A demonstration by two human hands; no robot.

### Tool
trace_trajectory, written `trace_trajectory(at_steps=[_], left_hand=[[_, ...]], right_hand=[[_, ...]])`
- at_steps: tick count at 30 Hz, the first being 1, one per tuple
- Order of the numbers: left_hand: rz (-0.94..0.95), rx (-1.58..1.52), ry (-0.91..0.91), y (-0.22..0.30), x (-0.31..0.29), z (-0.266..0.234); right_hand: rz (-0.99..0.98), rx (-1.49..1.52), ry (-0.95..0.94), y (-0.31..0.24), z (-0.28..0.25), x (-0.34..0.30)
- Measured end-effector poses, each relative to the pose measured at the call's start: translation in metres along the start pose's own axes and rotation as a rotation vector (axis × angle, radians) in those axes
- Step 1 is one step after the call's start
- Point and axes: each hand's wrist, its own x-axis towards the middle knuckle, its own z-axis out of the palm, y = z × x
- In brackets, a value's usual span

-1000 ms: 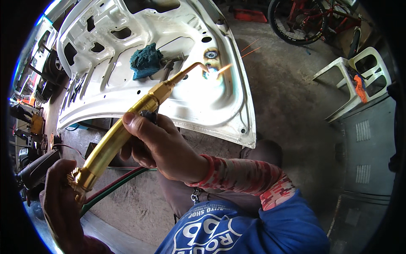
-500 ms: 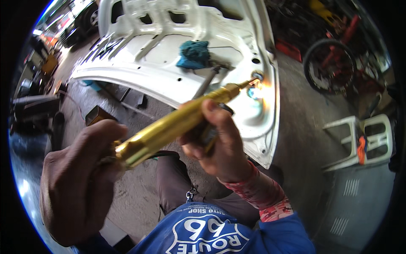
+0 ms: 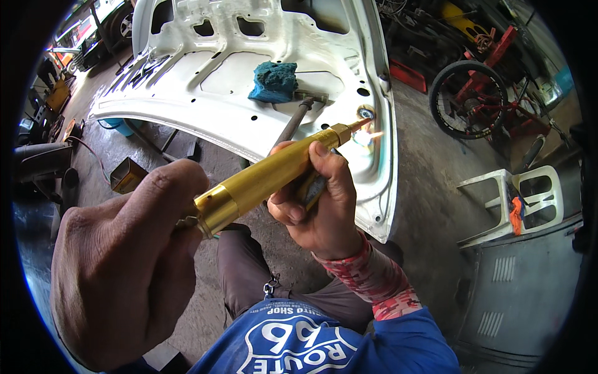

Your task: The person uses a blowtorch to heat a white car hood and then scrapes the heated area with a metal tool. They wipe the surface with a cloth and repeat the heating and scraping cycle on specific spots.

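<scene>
Two hands: both closed on one gold torch (image 3: 258,181), fingers curled in.
Left hand (image 3: 121,268): fingers bunched together at the torch's rear end; what they grip there is mostly hidden, a bit of fitting showing by the fingertips.
Right hand (image 3: 327,215): clamped on the barrel farther forward, thumb laid along the top side, fingers bent beneath; a small yellowish piece shows between them, can't tell what.
Torch: held in the air in front of the body, slanting up and to the right, narrow tip over the right part of a white car panel (image 3: 187,128); whether the tip touches can't be told.
Flame glow (image 3: 375,135): pale orange, bright, just beside the tip.
Scorched ring (image 3: 366,113): dark and brownish, on the panel near the tip.
Blue-green cloth (image 3: 274,82): bunched up, lying on the panel.
Hammer (image 3: 291,128): on the panel just beside the cloth, handle pointing toward the person.
Sleeve (image 3: 374,274): red and white camouflage, right forearm, under a blue shirt (image 3: 299,343).
Chair (image 3: 542,215): white, off to the right, orange rag (image 3: 516,216) hanging on it.
Wheel (image 3: 468,100): black tyre, beyond the chair.
</scene>
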Motion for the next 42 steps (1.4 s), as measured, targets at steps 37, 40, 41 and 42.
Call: trace_trajectory(at_steps=[37,40,41,42], left_hand=[[-0.065,-0.118,0.036,-0.010,-0.003,-0.005],[-0.185,-0.157,0.031,-0.005,-0.004,-0.008],[-0.195,-0.166,0.061,-0.005,-0.002,-0.005],[-0.205,-0.136,0.071,-0.004,-0.001,-0.003]], right_hand=[[-0.085,-0.097,-0.066,-0.006,0.009,0.010],[-0.110,-0.132,-0.018,-0.007,0.014,0.012],[-0.122,-0.130,0.006,-0.007,0.015,0.015],[-0.127,-0.120,0.043,-0.005,0.017,0.016]])
